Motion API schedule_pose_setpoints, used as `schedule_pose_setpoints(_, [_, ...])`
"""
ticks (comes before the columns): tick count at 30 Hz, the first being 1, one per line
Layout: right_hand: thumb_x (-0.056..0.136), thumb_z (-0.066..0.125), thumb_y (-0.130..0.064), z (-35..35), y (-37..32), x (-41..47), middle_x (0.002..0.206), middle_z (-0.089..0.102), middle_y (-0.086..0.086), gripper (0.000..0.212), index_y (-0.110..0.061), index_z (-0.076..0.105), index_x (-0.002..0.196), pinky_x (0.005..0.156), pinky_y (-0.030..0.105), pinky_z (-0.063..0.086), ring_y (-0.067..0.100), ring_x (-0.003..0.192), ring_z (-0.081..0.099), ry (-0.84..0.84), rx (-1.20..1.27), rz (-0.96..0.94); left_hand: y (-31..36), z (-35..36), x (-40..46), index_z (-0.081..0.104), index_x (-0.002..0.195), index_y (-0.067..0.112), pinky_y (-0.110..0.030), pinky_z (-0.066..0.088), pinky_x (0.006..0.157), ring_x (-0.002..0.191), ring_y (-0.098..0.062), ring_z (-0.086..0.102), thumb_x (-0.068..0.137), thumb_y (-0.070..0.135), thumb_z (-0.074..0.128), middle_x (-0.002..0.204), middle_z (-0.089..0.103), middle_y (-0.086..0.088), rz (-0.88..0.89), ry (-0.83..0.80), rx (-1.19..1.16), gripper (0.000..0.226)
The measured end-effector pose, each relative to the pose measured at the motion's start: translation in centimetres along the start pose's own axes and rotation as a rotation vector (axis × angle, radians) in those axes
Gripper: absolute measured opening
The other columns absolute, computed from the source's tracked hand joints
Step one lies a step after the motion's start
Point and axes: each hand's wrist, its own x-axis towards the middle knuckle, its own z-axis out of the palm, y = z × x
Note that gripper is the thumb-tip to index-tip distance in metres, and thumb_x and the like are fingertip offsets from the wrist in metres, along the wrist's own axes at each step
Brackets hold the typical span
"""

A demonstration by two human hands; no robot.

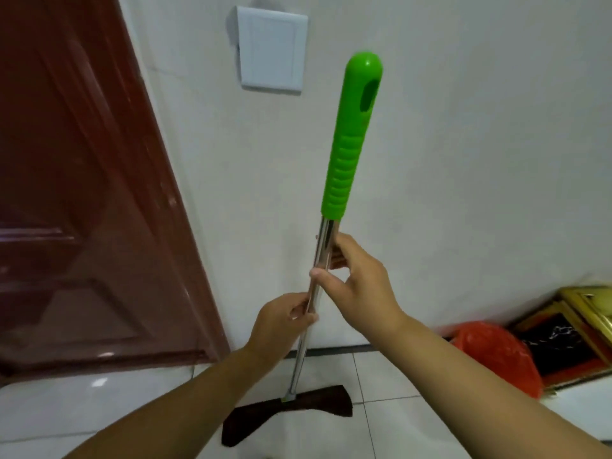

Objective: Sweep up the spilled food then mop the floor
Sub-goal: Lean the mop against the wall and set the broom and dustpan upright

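The white wall (463, 160) stands behind the grip and fills most of the view; a white switch plate (270, 49) is fixed to it above and to the left of the grip. A dark red door (82, 193) is seen well to the left of the grip. The tiled floor (381, 376) lies below the grip, with bare tiles toward the viewer and to the left.

The mop (326, 246) is held upright, slightly tilted, its long axis running from the green handle (352, 137) above the grip down to the dark mop head (298, 409) directly below, which rests flat on the floor close to the foot of the wall.

A red bag (496, 356) and a gold-framed object (569, 329) are noted low to the right of the grip, against the wall.

The right hand (357, 279) is closed around the metal shaft just below the green handle. The left hand (281, 321) pinches the shaft just beneath it, fingers curled on the metal. Both hands are on the shaft; the right is the upper.

No spilled food is visible, so the sweeping stage cannot be checked; the mopping step is judged to be in hand. The coming stroke is judged to require the head being drawn away from the wall toward the viewer, where room is open. The bag on the right is judged the nearest obstruction.
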Motion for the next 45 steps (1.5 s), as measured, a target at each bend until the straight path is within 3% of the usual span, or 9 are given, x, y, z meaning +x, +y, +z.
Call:
schedule_pose_setpoints(5, [0.086, 0.065, -0.025, 0.3, 0.0, 5.2, 0.104, 0.062, -0.01, 0.045, -0.016, 0.054, 0.129, 0.084, 0.025, 0.055, 0.006, 0.092, 0.062, 0.11, 0.137, 0.025, 1.4, -2.9, 4.1, 0.056, 0.063, 0.039, -0.009, 0.042, 0.056, 0.056, 0.001, 0.047, 0.077, 0.032, 0.065, 0.062, 0.055, 0.017, 0.117, -0.018, -0.078, 0.018])
schedule_pose_setpoints(10, [0.086, 0.066, -0.021, 1.8, 2.0, 6.9, 0.101, 0.061, -0.01, 0.046, -0.016, 0.053, 0.13, 0.079, 0.015, 0.053, 0.003, 0.09, 0.061, 0.11, 0.129, 0.052, -0.2, -2.7, 6.7, 0.065, 0.076, 0.033, -0.008, 0.046, 0.059, 0.063, 0.005, 0.057, 0.081, 0.026, 0.07, 0.073, 0.065, 0.017, 0.009, -0.044, -0.076, 0.01])
schedule_pose_setpoints(16, [0.085, 0.068, -0.018, 4.9, 6.3, 6.3, 0.087, 0.055, -0.025, 0.038, -0.019, 0.057, 0.121, 0.073, 0.008, 0.051, -0.005, 0.079, 0.057, 0.057, 0.122, 0.137, -3.4, -0.4, 8.2, 0.053, 0.066, 0.034, -0.025, 0.047, 0.071, 0.063, -0.004, 0.054, 0.085, 0.018, 0.065, 0.066, 0.057, 0.011, -0.061, -0.07, 0.091, 0.027])
schedule_pose_setpoints(22, [0.084, 0.068, -0.02, 7.3, 9.7, 6.6, 0.094, 0.061, -0.014, 0.042, -0.017, 0.057, 0.124, 0.074, 0.014, 0.053, -0.002, 0.082, 0.057, 0.024, 0.106, 0.192, -6.0, 1.0, 10.3, 0.055, 0.07, 0.031, -0.015, 0.038, 0.065, 0.063, 0.0, 0.053, 0.085, 0.016, 0.06, 0.067, 0.058, 0.013, -0.166, -0.137, 0.125, 0.022])
schedule_pose_setpoints(29, [0.087, 0.064, -0.024, 9.1, 11.3, 9.6, 0.091, 0.054, -0.019, 0.031, -0.017, 0.059, 0.117, 0.067, -0.001, 0.04, -0.003, 0.08, 0.053, -0.005, 0.054, 0.233, -6.8, 1.6, 12.6, 0.065, 0.085, 0.015, -0.017, 0.043, 0.064, 0.07, -0.007, 0.06, 0.089, 0.018, 0.054, 0.075, 0.067, 0.003, -0.2, -0.031, 0.118, 0.011])
schedule_pose_setpoints(35, [0.093, 0.055, -0.033, 10.2, 11.7, 11.3, 0.095, 0.063, -0.011, 0.018, -0.023, 0.057, 0.107, 0.074, 0.015, 0.048, 0.004, 0.079, 0.058, -0.102, -0.019, 0.295, -6.8, 1.4, 13.8, 0.066, 0.097, 0.02, -0.027, 0.053, 0.082, 0.086, -0.006, 0.064, 0.094, 0.026, 0.054, 0.091, 0.069, 0.008, -0.263, 0.02, 0.071, 0.014])
schedule_pose_setpoints(38, [0.093, 0.053, -0.036, 10.4, 11.8, 11.2, 0.093, 0.062, -0.012, 0.017, -0.024, 0.056, 0.105, 0.069, 0.01, 0.043, 0.005, 0.078, 0.058, -0.116, -0.034, 0.319, -7.1, 1.4, 13.8, 0.065, 0.098, 0.024, -0.032, 0.054, 0.083, 0.087, -0.005, 0.063, 0.094, 0.031, 0.05, 0.091, 0.068, 0.01, -0.281, 0.013, 0.074, 0.016])
schedule_pose_setpoints(41, [0.091, 0.057, -0.036, 10.4, 11.7, 10.8, 0.095, 0.053, -0.02, 0.03, -0.027, 0.055, 0.119, 0.065, 0.001, 0.033, -0.001, 0.082, 0.054, -0.107, 0.008, 0.349, -7.4, 1.7, 13.5, 0.063, 0.108, 0.025, -0.033, 0.052, 0.09, 0.098, -0.006, 0.062, 0.094, 0.03, 0.051, 0.103, 0.067, 0.011, -0.284, 0.036, 0.065, 0.019])
schedule_pose_setpoints(45, [0.086, 0.064, -0.04, 9.8, 12.2, 9.9, 0.105, 0.052, -0.022, 0.05, -0.031, 0.049, 0.132, 0.076, 0.003, 0.038, -0.003, 0.091, 0.054, -0.105, 0.032, 0.402, -7.5, 1.8, 12.8, 0.052, 0.125, 0.026, -0.027, 0.049, 0.092, 0.109, -0.004, 0.055, 0.085, 0.025, 0.063, 0.118, 0.056, 0.015, -0.289, 0.118, 0.04, 0.042])
